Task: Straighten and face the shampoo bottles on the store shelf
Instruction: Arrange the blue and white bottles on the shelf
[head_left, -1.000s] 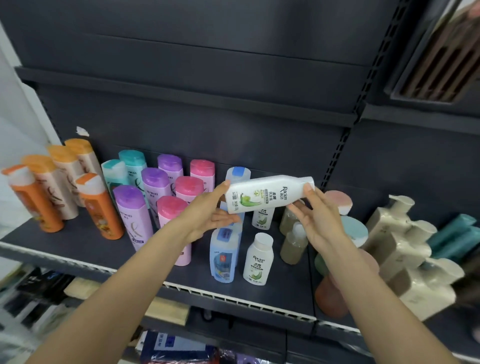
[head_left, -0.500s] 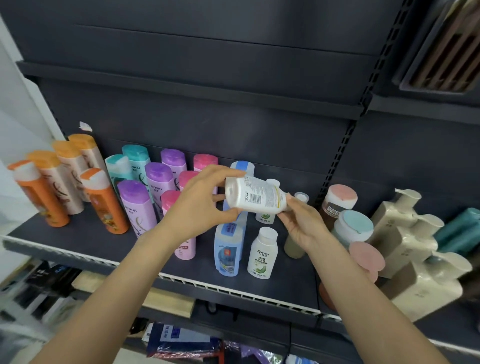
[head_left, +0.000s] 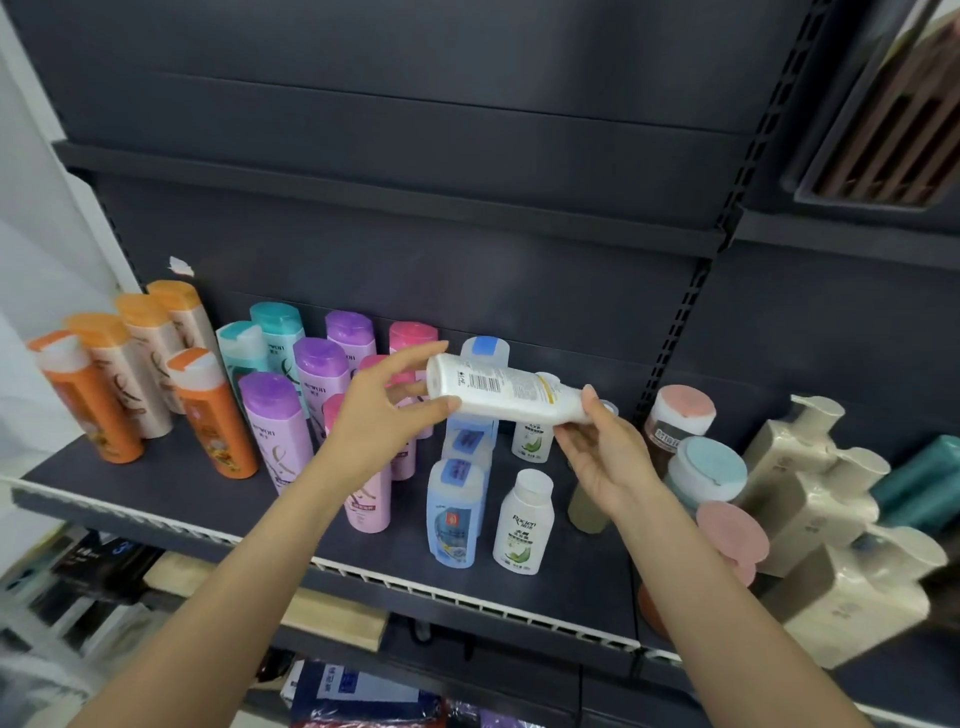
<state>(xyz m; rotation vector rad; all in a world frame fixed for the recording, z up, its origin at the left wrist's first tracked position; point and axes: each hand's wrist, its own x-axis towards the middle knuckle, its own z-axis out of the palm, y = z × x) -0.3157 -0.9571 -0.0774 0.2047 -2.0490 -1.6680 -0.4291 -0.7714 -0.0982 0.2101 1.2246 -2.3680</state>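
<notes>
Mid-facing: the white shampoo bottle (head_left: 506, 393) lies sideways in the air above the shelf (head_left: 156, 483), barcode up, left hand (head_left: 382, 418) pinching its base, right hand (head_left: 597, 447) pinching its cap end; next, stand it upright with the label forward.

orange bottles (head_left: 200, 415): 5 | teal: 2 | purple: 3 | white bottles (head_left: 523, 525): 3 | hands (head_left: 382, 415): 2

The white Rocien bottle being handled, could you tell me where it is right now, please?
In the head view, the white bottle lies sideways mid-air between the left hand and right hand, above the blue bottles.
</notes>
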